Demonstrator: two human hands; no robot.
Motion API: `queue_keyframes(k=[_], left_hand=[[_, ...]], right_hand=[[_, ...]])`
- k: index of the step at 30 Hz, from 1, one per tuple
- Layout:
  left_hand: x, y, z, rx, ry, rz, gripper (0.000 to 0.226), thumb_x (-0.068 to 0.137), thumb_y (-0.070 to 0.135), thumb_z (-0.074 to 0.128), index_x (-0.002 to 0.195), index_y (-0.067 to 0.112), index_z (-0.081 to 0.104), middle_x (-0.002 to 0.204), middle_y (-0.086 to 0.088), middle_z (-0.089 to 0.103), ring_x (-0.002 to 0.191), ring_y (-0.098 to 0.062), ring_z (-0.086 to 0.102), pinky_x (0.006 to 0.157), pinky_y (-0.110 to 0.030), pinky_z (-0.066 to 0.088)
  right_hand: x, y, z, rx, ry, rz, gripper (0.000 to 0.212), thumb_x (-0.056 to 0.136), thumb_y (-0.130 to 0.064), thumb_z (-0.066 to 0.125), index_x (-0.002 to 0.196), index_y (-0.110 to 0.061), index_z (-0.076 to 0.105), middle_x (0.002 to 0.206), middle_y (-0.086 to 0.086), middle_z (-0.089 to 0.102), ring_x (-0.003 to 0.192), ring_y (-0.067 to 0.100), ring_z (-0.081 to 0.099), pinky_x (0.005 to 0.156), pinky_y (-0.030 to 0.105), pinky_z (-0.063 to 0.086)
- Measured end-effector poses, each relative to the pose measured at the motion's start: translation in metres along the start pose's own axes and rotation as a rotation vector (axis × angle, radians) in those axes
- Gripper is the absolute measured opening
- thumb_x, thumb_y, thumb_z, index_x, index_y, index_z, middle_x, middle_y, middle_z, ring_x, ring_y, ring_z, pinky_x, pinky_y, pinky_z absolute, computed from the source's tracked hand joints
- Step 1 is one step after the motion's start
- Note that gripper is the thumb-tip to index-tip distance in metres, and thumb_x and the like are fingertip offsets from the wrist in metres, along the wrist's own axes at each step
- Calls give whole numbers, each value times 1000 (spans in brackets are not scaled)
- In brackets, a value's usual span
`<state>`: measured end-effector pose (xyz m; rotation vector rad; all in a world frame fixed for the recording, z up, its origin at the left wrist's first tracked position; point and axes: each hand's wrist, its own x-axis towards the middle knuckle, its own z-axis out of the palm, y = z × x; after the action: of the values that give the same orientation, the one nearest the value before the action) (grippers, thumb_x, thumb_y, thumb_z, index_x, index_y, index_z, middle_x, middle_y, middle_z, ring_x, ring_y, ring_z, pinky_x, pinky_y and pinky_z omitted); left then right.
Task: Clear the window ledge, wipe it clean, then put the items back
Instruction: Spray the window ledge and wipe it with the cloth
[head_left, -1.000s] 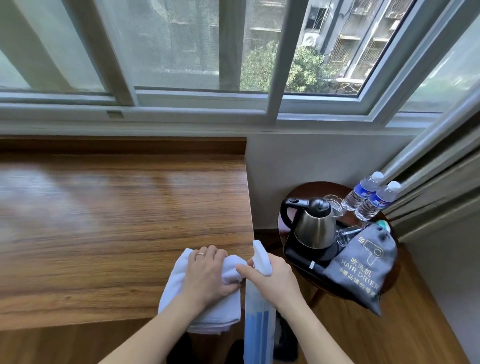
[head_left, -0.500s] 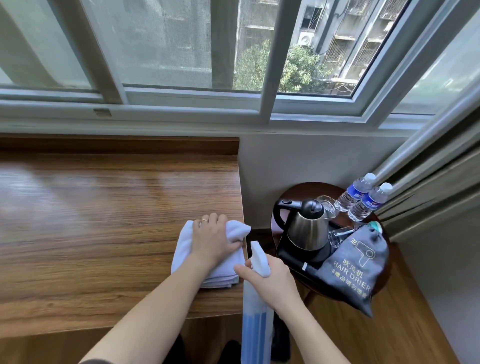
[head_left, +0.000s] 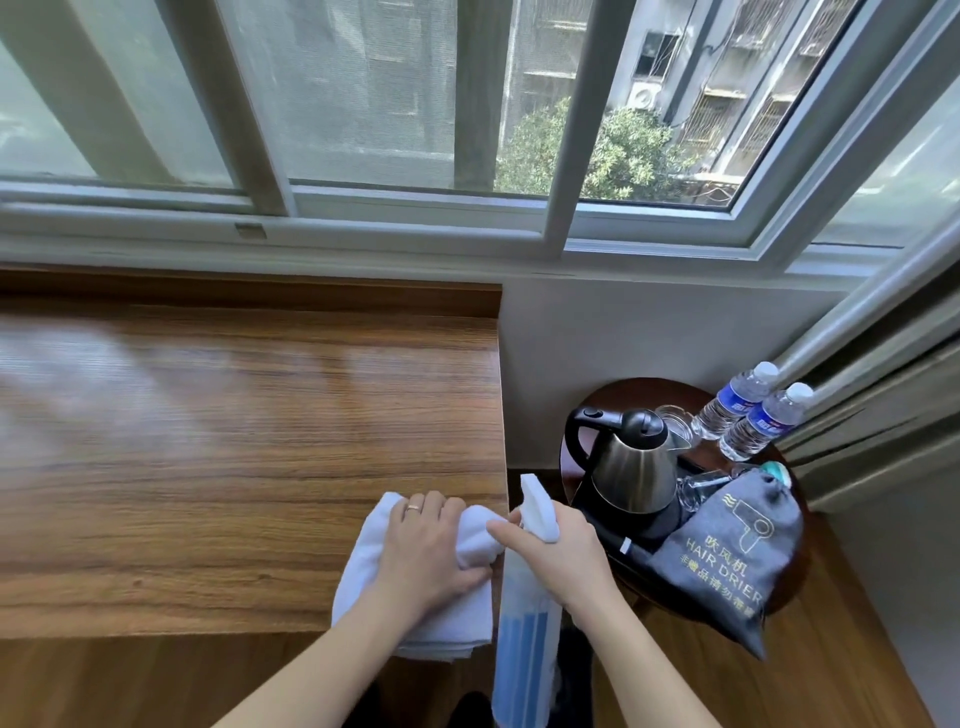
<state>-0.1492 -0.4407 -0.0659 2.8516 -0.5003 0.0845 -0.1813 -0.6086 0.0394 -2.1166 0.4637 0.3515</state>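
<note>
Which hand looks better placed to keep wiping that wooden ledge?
Probably the left hand: it presses flat on the white cloth lying on the ledge. The right hand is busy gripping the spray bottle beside the ledge's edge.

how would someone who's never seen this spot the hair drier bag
Find the round side table right of the wooden ledge, under the window. The bag leans at the table's near edge, in front of the kettle: grey cloth, printed "HAIR DRIER".
</note>
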Motion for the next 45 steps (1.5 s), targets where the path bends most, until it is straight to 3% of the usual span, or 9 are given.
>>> queue_keyframes(k=[5,10,14,21,26,34,41,45], left_hand=[[-25,1,2,-12,10,-31,61,45,70,63,82,21,56,78,4,50,70,-24,51,69,-38,40],[-16,0,-2,-15,-11,-57,61,45,70,63,82,23,57,77,5,51,69,-22,52,67,-37,42],[-2,-5,-1,-11,-31,-59,62,45,72,62,80,21,58,76,5,52,68,-22,52,66,-37,41],[60,-32,-2,11,-58,-57,62,47,73,61,75,18,58,73,2,52,65,-25,52,63,-38,40],[114,-52,-6,30,-81,-72,64,44,75,49,74,18,56,72,1,55,66,-26,57,62,-37,44],[159,-74,-8,101,-128,-117,67,50,77,44,81,18,57,80,-2,59,75,-28,59,66,-40,45],[142,-69,-4,48,-122,-55,63,47,72,50,78,17,58,75,-1,56,67,-28,56,62,-38,43],[125,-67,3,8,-68,-4,62,48,68,60,83,17,61,79,1,57,70,-27,56,64,-39,44]], right_hand=[[3,-4,-2,-13,-15,-38,31,73,-51,77,77,-22,68,78,-2,71,74,10,64,64,26,46],[7,-8,0,-26,-53,-38,33,69,-53,75,78,-23,68,80,-5,72,76,9,65,68,29,49],[12,-13,2,-20,-84,0,43,62,-55,71,80,-16,66,77,-1,67,68,8,57,64,28,44],[29,-28,-3,-45,-68,40,27,70,-46,78,76,-23,66,75,-6,68,71,6,59,63,24,42],[45,-39,-7,-67,-93,72,38,68,-49,76,79,-15,64,66,-11,60,64,4,52,61,24,39],[63,-42,-16,-69,-85,78,45,57,-58,75,77,-18,66,75,-7,70,68,2,59,66,25,45],[93,-44,-22,-94,-140,31,39,64,-49,76,73,-14,62,63,-13,60,62,2,52,64,25,41],[107,-50,-25,-179,-174,3,40,66,-48,75,67,-17,50,60,-11,51,56,4,42,56,24,34]])
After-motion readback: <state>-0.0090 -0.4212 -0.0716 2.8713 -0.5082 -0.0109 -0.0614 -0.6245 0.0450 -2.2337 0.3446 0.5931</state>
